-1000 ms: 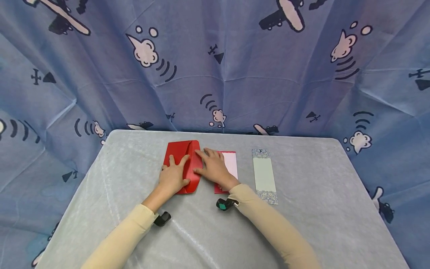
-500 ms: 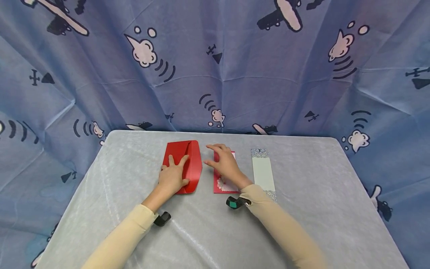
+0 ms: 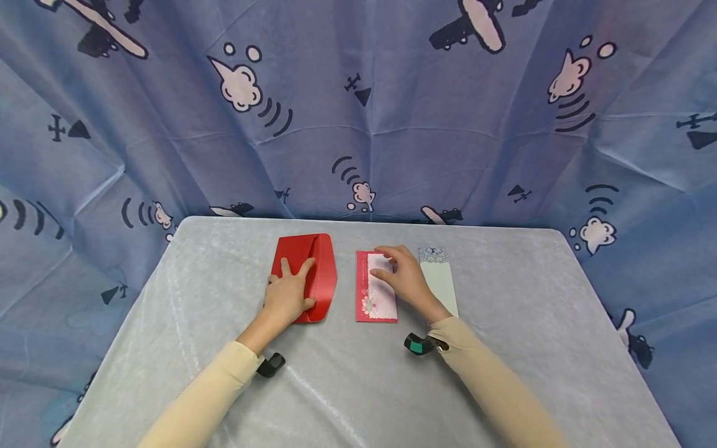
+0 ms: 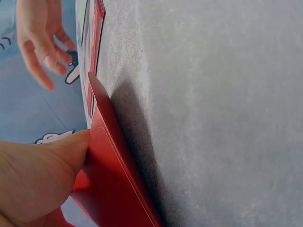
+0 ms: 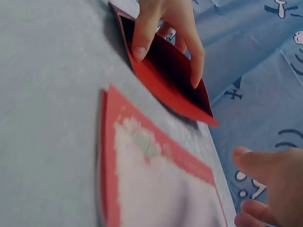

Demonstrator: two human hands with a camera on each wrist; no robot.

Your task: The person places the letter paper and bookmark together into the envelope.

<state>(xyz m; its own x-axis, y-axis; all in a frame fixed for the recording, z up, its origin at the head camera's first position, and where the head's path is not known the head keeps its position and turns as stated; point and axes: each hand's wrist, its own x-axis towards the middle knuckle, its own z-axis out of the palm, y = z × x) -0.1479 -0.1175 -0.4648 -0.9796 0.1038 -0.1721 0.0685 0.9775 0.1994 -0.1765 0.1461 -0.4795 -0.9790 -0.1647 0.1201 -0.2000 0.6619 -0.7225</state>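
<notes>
A red envelope (image 3: 327,277) lies at the left of the table, its flap folded out to the right. My left hand (image 3: 284,298) rests on it with fingers spread, and in the right wrist view its thumb and fingers stand apart across the gaping mouth of the envelope (image 5: 163,87). Just right of it lies a pink card (image 3: 381,302) with a white, flower-decorated front; in the right wrist view the card (image 5: 142,165) looks folded. Above the card's right edge hovers my right hand (image 3: 411,279), fingers loosely bent and holding nothing.
A long pale green card (image 3: 439,280) with a blue patterned end lies to the right, partly covered by my right hand and wrist. All lie on a grey cloth-covered table (image 3: 336,386). Behind it hangs a blue curtain (image 3: 313,99) with airplane prints.
My right hand has left the envelope's flap and moved right, over the pink card, uncovering most of the card. The left hand stays on the envelope.
</notes>
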